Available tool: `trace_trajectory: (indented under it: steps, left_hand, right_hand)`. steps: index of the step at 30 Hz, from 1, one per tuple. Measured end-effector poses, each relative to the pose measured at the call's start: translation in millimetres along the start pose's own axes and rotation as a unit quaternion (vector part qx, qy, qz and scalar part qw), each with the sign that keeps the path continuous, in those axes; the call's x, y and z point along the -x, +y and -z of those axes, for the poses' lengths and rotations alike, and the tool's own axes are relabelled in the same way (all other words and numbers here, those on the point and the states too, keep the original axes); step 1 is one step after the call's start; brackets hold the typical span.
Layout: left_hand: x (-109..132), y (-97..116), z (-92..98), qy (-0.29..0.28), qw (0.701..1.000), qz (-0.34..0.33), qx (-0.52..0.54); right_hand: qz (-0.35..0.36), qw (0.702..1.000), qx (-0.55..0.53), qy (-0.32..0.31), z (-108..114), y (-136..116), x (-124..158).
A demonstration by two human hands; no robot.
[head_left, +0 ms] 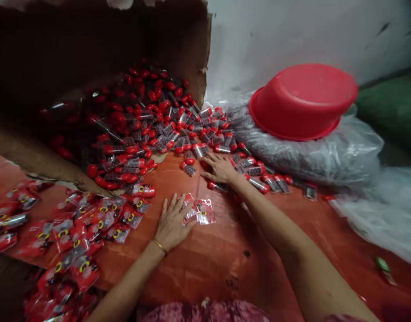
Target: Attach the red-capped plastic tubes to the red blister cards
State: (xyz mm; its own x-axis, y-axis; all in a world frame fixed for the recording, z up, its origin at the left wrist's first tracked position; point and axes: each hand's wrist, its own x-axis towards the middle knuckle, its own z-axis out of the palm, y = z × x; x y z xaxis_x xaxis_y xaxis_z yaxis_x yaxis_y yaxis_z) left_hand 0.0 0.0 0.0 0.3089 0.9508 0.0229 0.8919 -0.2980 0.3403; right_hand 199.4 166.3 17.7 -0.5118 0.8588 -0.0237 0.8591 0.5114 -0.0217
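My left hand [174, 221] lies flat with fingers spread, partly over a small red printed plastic packet [189, 209]. A second red packet [205, 211] lies flat just right of it, apart from my fingers. Farther forward, my right hand [220, 169] has its fingers apart at the edge of a heap of small clear tubes [165, 129] with red caps and dark contents. Close to its fingertips is one tube [200, 150]; whether they touch is unclear. Another tube [218, 186] lies beside the palm.
A large torn cardboard box [58, 163] lies open at the left, tubes spilling from it. Several filled red packets [91, 223] are piled at the left edge. An upturned red basin [302, 100] rests on a stuffed plastic bag [309, 156]. A green-and-white object [384, 268] lies right.
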Motion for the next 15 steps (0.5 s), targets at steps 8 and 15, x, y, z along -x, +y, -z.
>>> trace_trajectory:
  steps: [8, 15]
  left_hand:
    - [18, 18, -11.7, 0.018, 1.0, 0.005, -0.016]
    - [0, 13, -0.7, 0.024, 0.997, 0.071, -0.008]
  right_hand:
    - [0.053, 0.996, 0.016, 0.072, -15, 21, 88]
    - [-0.034, 0.966, -0.083, 0.243, -17, -18, 153]
